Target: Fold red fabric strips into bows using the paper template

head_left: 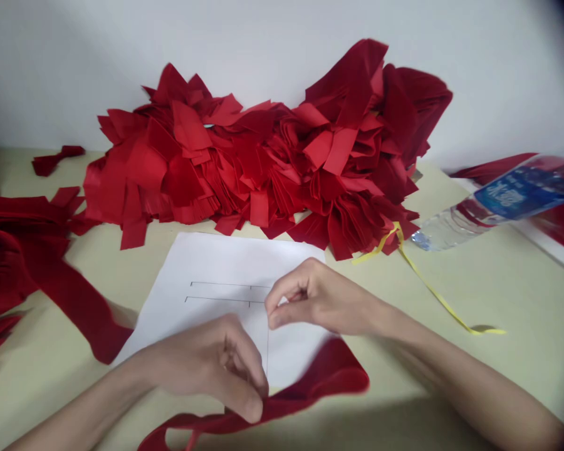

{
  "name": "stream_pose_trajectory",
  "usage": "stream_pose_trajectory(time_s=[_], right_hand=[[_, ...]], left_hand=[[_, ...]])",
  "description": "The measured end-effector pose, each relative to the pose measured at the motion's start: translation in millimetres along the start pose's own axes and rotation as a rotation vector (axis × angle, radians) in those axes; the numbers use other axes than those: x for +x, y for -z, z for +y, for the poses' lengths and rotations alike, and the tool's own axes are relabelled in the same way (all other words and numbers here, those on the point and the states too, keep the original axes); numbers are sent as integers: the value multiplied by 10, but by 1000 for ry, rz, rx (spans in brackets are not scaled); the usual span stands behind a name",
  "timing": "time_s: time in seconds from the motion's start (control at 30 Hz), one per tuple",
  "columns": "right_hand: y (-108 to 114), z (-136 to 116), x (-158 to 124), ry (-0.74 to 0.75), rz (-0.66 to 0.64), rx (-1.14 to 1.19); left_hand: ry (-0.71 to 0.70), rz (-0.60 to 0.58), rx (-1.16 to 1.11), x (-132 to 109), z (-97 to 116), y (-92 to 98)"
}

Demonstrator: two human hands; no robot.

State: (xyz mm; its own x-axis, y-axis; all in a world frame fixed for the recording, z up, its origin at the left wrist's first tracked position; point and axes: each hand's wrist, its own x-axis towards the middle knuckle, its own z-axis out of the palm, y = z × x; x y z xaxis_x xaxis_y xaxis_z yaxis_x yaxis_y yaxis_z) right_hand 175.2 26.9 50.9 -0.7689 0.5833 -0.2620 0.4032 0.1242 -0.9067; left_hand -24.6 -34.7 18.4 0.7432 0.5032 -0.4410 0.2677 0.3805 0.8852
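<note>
My left hand (216, 363) is closed in a pinch on a long red velvet ribbon (310, 385), near the front of the table. The ribbon's right end folds over at the paper's lower edge, and its left end loops down toward the bottom of the view. Above and to the right, my right hand (305, 297) pinches a thin thread (267, 351), which runs down taut toward the left fingertips. Any needle is hidden or too small to make out. Beneath both hands lies a white paper sheet (169, 338) with black marked lines.
A large heap of folded red fabric pieces (244, 156) lies along the wall. More red ribbon (42, 257) lies at the left, with a small scrap (56, 160) behind. At right are a tilted water bottle (502, 194) and a yellow ribbon (432, 294).
</note>
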Motion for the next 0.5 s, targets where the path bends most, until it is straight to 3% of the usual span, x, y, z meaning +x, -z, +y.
stream_pose_trajectory(time_s=[0.03, 0.1, 0.17, 0.2, 0.27, 0.33, 0.43, 0.5], right_hand=[[-40, -45, -37, 17, -6, -49], [-149, -150, -137, 76, 22, -221], [-243, -225, -217, 141, 57, -395], [-267, -237, -233, 153, 78, -444], [-256, -210, -206, 117, 125, -425], [-185, -142, -124, 48, 135, -249], [-87, -66, -20, -28, 0, 34], [-97, -73, -22, -47, -75, 56]], left_hand=[[22, 44, 108, 5, -1, -35], [9, 286, 246, 17, 10, -59], [-36, 514, 192, 13, 38, -15], [-70, 558, 84, 2, 55, 24], [-139, 508, -177, -36, 83, 107], [-164, 347, -316, -77, 90, 157], [-56, 47, -193, -100, 60, 124], [39, -25, -34, -78, 30, 54]])
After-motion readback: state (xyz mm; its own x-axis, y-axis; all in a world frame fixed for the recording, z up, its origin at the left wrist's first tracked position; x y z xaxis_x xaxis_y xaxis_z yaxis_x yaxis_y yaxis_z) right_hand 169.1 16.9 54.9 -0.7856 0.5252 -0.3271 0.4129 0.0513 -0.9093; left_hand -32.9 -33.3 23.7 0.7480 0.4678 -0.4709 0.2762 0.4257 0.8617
